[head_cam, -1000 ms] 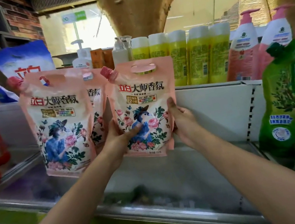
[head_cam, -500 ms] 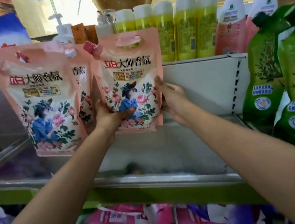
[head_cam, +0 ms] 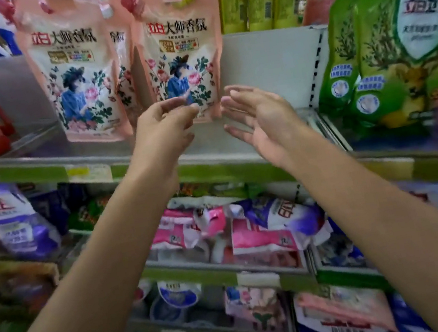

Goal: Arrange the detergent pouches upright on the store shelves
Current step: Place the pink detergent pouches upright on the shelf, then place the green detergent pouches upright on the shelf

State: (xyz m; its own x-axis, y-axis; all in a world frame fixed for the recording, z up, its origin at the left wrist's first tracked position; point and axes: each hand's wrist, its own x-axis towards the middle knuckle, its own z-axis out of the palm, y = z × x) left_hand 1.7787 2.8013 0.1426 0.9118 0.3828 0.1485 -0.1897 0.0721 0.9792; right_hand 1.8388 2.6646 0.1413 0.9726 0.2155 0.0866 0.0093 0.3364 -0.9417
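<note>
Head view: I see the right pink pouch (head_cam: 180, 55) standing upright on the shelf (head_cam: 37, 171), just right of two more pink pouches (head_cam: 75, 74). Left hand (head_cam: 164, 128) sits near its lower edge, fingers loosely curled, holding nothing. Right hand (head_cam: 259, 117) is open beside its right corner. Contact unclear. Green pouches (head_cam: 394, 41) far right.
</note>
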